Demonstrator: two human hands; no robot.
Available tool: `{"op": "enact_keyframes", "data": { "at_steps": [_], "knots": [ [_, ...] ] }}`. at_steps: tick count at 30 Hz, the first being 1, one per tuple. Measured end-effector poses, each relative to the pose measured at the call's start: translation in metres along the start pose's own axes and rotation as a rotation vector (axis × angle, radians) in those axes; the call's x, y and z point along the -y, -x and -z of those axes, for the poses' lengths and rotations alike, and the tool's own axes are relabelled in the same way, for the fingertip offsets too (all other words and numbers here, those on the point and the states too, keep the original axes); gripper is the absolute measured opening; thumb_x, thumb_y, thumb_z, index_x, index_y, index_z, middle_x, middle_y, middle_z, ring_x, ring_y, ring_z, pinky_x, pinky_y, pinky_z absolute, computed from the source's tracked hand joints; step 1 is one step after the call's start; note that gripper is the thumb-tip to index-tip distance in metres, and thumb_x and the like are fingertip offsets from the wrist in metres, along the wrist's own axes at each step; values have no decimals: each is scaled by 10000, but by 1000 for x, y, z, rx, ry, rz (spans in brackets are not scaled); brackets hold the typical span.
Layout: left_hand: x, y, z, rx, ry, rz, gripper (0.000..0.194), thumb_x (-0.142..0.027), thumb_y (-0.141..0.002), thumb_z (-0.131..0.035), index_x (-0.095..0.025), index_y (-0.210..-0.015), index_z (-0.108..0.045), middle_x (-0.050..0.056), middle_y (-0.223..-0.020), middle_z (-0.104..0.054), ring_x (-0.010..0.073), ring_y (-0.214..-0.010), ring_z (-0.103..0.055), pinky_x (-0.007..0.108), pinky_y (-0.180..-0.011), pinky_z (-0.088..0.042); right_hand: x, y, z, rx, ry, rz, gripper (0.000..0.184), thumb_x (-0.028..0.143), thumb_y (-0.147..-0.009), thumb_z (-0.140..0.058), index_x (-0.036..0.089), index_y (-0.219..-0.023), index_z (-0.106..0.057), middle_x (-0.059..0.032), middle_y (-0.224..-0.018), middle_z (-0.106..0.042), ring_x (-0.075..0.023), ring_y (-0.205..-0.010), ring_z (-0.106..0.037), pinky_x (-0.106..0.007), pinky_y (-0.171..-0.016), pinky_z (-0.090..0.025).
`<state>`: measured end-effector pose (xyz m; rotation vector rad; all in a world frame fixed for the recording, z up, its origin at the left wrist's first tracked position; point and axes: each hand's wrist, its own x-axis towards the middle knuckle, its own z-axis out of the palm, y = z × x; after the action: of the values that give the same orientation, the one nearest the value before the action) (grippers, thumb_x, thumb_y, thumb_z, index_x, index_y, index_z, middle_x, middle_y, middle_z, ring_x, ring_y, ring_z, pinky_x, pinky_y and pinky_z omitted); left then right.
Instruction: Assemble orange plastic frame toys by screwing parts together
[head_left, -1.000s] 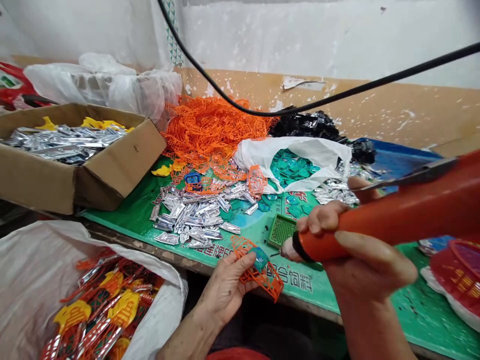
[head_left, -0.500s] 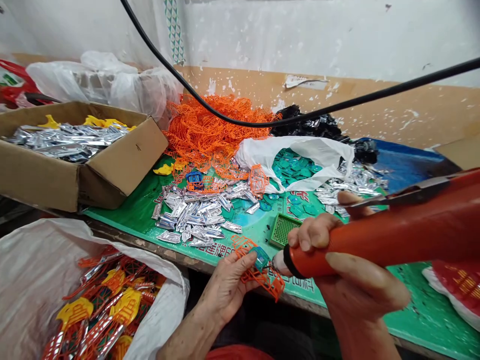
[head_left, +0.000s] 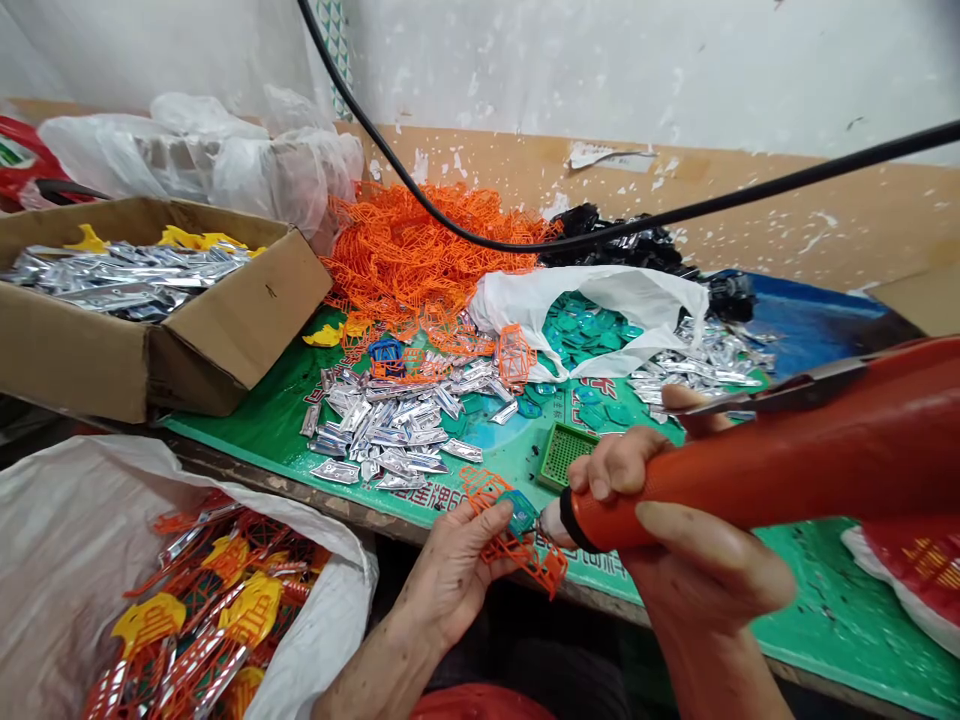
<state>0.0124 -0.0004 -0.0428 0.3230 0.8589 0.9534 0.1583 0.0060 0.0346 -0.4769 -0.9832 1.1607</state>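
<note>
My left hand (head_left: pixel 454 565) is closed on an orange plastic lattice frame (head_left: pixel 546 568), its thumb pressing a teal plastic piece (head_left: pixel 519 510) against it. In my right hand (head_left: pixel 697 550) lies a red-orange electric screwdriver (head_left: pixel 787 450), fingers wrapped round its front end and a lever along its top. The tool's pale nose points left, and its tip meets the edge of the teal piece; the exact contact is too small to tell. Just behind the nose a small green perforated tray (head_left: pixel 566 456) sits on the green-covered table (head_left: pixel 847 620).
Silver plastic parts (head_left: pixel 390 430) lie behind my left hand. Further back are an orange lattice heap (head_left: pixel 442 240), a white bag (head_left: pixel 660 290) of teal pieces and black parts (head_left: pixel 600 235). A cardboard box (head_left: pixel 247 310) and an open sack (head_left: pixel 330 530) stand left. A black cable (head_left: pixel 450 235) hangs across.
My right hand and the screwdriver have shifted slightly left and up in view. My left hand keeps its hold on the orange frame and teal piece. The whole view has moved a little.
</note>
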Motion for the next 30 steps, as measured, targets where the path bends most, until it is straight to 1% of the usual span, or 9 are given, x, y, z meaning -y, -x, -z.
{"op": "enact_keyframes", "data": {
  "at_steps": [6, 11, 15, 21, 27, 30],
  "knots": [
    [-1, 2, -3, -25, -19, 2, 350, -315, -626, -828, -137, -907, -717, 52, -816, -696, 163, -714, -627, 303, -663, -531, 0, 0, -1, -40, 42, -12, 470, 98, -663, -635, 327, -1072, -598, 36, -683, -604, -145, -647, -550, -345, -694, -490],
    [-1, 4, -5, -38, -19, 3, 377, -317, -589, -849, -131, -889, -717, 44, -793, -694, 158, -696, -627, 290, -638, -532, 0, -1, -4, -64, 77, -25, 481, 120, -637, -646, 321, -1071, -591, 42, -650, -594, -147, -609, -545, -341, -656, -497],
    [0, 6, -4, -42, -4, 20, 377, -309, -587, -851, -128, -886, -710, 37, -781, -692, 144, -669, -621, 272, -619, -527, 0, 0, -7, -52, 90, -30, 491, 106, -633, -658, 311, -1073, -583, 49, -649, -602, -138, -601, -554, -326, -649, -500],
    [4, 7, -4, -62, 34, 68, 317, -274, -587, -854, -139, -830, -701, 27, -774, -694, 135, -637, -618, 262, -605, -522, 0, 5, -8, -17, 86, -56, 491, 115, -654, -678, 305, -1088, -548, 55, -666, -605, -133, -603, -559, -308, -614, -490],
    [1, 7, -6, -32, 10, 67, 297, -282, -612, -841, -130, -832, -710, 35, -768, -692, 139, -651, -617, 264, -618, -525, -2, 8, -12, -39, 111, -72, 541, 112, -620, -704, 288, -1104, -536, 53, -663, -607, -142, -587, -556, -310, -582, -473],
    [-5, 10, -4, 23, -60, 63, 303, -306, -634, -829, -152, -869, -717, 43, -844, -706, 163, -734, -638, 272, -659, -533, 5, 4, -15, -97, 66, -63, 531, 128, -563, -719, 250, -1059, -573, 56, -629, -597, -134, -559, -542, -300, -571, -456]
  ]
}}
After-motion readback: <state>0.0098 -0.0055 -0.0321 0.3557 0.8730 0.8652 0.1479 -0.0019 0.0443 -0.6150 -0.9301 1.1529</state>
